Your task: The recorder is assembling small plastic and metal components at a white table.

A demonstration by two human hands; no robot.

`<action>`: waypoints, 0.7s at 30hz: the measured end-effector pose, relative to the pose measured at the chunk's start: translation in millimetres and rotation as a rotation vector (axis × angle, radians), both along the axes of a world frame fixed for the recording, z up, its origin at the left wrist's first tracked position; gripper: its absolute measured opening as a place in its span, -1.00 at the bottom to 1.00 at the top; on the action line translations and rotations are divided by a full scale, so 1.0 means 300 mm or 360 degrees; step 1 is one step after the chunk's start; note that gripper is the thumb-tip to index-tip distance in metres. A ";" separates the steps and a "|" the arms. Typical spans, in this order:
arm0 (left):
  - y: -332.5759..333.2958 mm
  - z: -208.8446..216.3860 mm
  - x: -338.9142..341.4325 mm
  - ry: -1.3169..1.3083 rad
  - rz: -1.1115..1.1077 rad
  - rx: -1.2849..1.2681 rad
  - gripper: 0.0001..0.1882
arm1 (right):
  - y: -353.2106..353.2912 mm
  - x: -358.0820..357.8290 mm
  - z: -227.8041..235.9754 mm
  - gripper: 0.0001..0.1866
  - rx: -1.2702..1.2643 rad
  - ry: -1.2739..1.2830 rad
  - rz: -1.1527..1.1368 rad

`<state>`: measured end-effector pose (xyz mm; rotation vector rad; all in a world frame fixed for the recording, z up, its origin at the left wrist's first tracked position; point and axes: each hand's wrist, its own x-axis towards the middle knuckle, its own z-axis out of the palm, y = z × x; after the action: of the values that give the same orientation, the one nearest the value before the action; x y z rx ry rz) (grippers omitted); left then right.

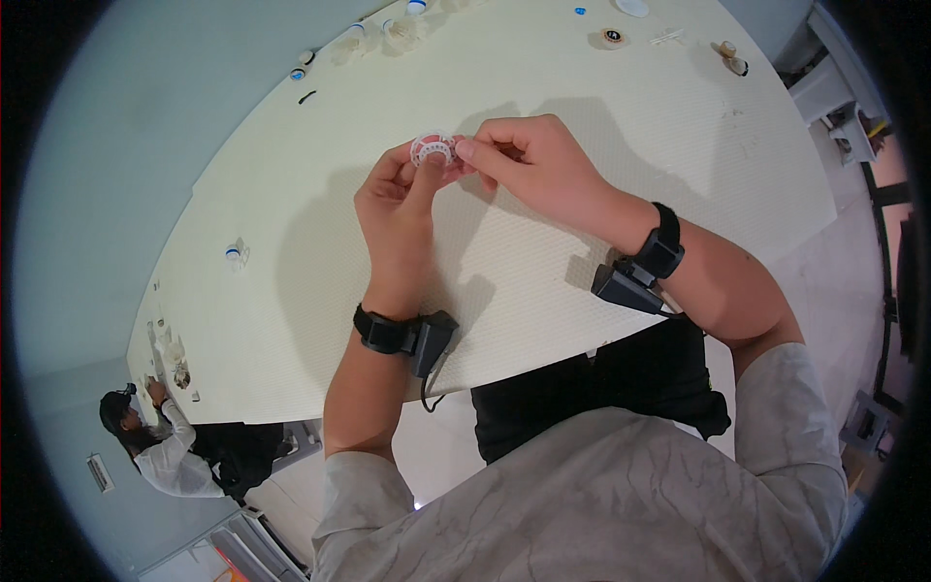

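Note:
A small round disc [424,140], pink with a white patterned rim, is held up above the white table. My left hand [396,213] is closed on it, with the thumb across its front and the fingers behind. My right hand [548,175] is closed in a pinch at the disc's right edge. What lies between those fingertips is too small and covered to make out. Each wrist wears a black strap with a boxy black device; the left device [433,341] and the right device [626,288] trail cables.
The white table [320,310] carries a small blue-and-white bottle cap [233,253] at left. Clear plastic pieces [400,37], a round container with a dark centre [612,38] and small brown-and-black items [733,58] lie along the far side. Another person [170,451] sits at the table's left end.

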<state>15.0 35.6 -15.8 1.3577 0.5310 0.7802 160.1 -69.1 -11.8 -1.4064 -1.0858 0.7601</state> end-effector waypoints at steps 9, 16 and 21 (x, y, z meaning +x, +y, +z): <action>0.017 0.005 -0.003 -0.0085 -0.0154 -0.0205 -0.83 | -0.013 -0.002 0.017 -0.63 0.0081 -0.0144 -0.0056; 0.018 -0.004 -0.002 -0.0054 -0.0166 -0.0107 -0.84 | -0.010 0.011 -0.001 -0.75 0.0093 -0.0306 -0.0129; 0.026 -0.017 -0.011 0.0007 -0.0167 -0.0168 -0.84 | -0.019 -0.006 0.013 -0.86 0.0364 -0.0758 -0.0187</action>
<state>11.7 43.3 -21.0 1.2796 0.4934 0.6551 158.3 -74.9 -8.1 -1.4728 -1.3898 0.2049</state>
